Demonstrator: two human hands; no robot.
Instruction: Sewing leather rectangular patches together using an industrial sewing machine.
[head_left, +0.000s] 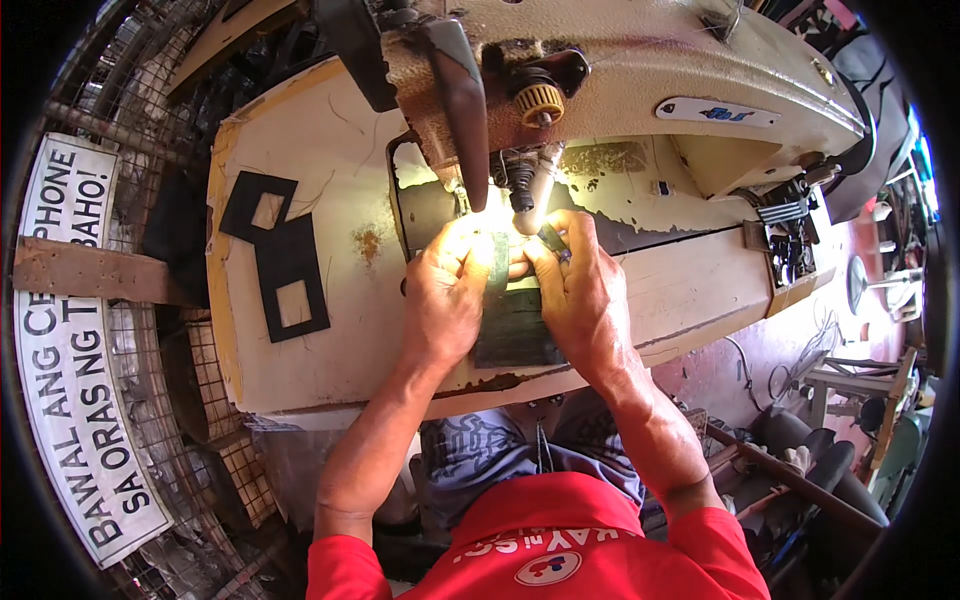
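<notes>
Under the lit head of a sewing machine (520, 80), both my hands are closed on a dark green piece of fabric (515, 335). My left hand (446, 295) pinches it along a narrow, brightly lit strip. On the other side, my right hand (588, 290) grips it with thumb and curled fingers, and a small dark end pokes out above the thumb. Glare and my fingers hide the needle and presser foot area. The lower part of the fabric lies flat on the worn table (370, 360) between my wrists.
Two joined black frame-shaped cutouts (293, 275) lie left of my hands. A small tray of metal parts (793, 245) sits at the table's right end. Wire mesh carrying a white sign (88, 350) stands at far left. Dark rolls (830, 480) lie at lower right.
</notes>
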